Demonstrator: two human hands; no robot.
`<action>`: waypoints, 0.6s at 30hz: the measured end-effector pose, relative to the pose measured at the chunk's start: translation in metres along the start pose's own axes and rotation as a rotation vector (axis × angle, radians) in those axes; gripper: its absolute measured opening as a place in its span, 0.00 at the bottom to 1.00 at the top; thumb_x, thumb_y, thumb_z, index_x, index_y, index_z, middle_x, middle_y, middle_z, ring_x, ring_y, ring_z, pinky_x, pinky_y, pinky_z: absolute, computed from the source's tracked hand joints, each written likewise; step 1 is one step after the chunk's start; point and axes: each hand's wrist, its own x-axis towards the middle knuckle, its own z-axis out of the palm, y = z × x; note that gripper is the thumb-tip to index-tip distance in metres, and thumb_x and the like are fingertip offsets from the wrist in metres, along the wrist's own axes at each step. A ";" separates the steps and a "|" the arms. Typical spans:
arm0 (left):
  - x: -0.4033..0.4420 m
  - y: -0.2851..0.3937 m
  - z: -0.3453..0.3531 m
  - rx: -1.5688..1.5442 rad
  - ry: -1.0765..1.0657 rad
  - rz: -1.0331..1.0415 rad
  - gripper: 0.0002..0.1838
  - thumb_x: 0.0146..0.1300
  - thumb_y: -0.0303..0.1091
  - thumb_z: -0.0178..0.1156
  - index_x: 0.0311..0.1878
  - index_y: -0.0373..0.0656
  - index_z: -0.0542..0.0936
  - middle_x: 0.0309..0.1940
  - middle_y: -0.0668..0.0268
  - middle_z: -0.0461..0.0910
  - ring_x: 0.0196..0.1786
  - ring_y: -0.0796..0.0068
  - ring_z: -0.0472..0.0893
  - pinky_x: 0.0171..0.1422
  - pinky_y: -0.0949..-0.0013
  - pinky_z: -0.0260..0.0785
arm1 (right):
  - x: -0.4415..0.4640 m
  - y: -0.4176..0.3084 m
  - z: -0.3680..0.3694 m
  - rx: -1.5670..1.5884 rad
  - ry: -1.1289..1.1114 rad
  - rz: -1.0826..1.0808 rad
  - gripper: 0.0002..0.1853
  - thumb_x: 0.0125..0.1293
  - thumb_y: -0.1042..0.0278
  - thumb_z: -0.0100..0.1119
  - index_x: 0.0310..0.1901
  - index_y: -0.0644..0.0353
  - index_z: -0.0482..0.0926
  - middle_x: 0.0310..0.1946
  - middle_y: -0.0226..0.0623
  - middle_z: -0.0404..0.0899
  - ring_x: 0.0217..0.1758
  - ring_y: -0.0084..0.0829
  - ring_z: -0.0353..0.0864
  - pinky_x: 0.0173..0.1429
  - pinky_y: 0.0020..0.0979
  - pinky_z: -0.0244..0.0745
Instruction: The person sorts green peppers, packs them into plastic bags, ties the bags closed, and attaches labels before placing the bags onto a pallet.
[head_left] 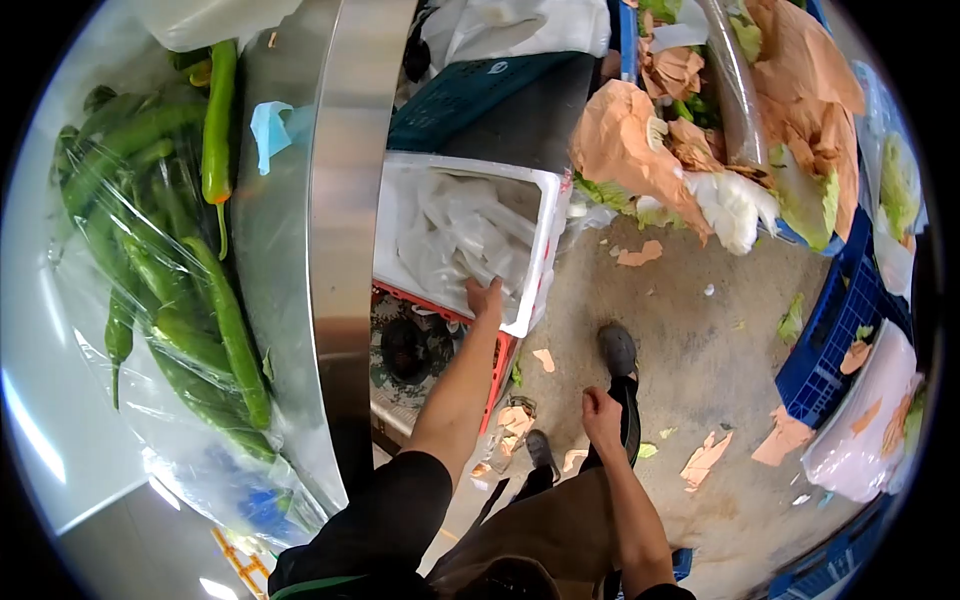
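My left hand [485, 298] reaches into a white foam box [547, 215] under the edge of the metal counter. Its fingers are closed on the clear plastic bags [460, 225] heaped inside. My right hand [600, 412] hangs over the floor near my leg, its fingers curled in, with nothing visible in it. On the counter [285, 210] at the left lie long green peppers [165, 260] under clear plastic wrap. One green pepper with an orange tip [217, 130] lies at the top beside a scrap of blue paper [268, 135].
A blue bin at the top right overflows with brown paper [630, 150] and leaves. Further right stand a blue crate [825, 330] and a pink-white wrapped bundle [865, 410]. Paper scraps [706, 460] litter the floor. A red crate [498, 375] sits below the foam box.
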 end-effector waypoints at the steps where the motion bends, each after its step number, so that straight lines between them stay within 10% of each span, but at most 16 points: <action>1: 0.010 -0.005 0.001 -0.127 -0.079 -0.102 0.16 0.56 0.34 0.62 0.43 0.33 0.75 0.38 0.59 0.78 0.38 0.65 0.78 0.46 0.64 0.68 | 0.004 -0.003 -0.003 0.007 -0.011 0.004 0.07 0.58 0.73 0.55 0.36 0.65 0.79 0.24 0.50 0.78 0.27 0.44 0.80 0.32 0.35 0.73; 5: 0.031 -0.005 -0.017 -0.021 -0.250 -0.091 0.15 0.56 0.35 0.60 0.41 0.33 0.77 0.41 0.54 0.78 0.35 0.57 0.79 0.43 0.61 0.70 | 0.028 -0.029 -0.005 0.045 -0.071 0.010 0.08 0.57 0.74 0.55 0.38 0.65 0.79 0.25 0.50 0.78 0.27 0.45 0.80 0.33 0.36 0.74; 11: 0.027 0.043 -0.060 0.370 0.366 0.387 0.10 0.59 0.35 0.57 0.37 0.39 0.79 0.34 0.58 0.78 0.34 0.60 0.79 0.41 0.63 0.70 | 0.044 -0.046 0.013 0.058 -0.109 -0.122 0.07 0.58 0.75 0.54 0.37 0.64 0.78 0.28 0.50 0.78 0.30 0.49 0.79 0.34 0.39 0.74; 18: 0.025 0.075 0.032 0.235 -0.070 0.645 0.07 0.55 0.30 0.58 0.38 0.40 0.78 0.34 0.59 0.78 0.42 0.58 0.77 0.45 0.60 0.70 | 0.038 -0.043 0.020 0.117 -0.139 -0.165 0.07 0.57 0.76 0.54 0.38 0.65 0.78 0.28 0.52 0.77 0.31 0.50 0.79 0.36 0.40 0.74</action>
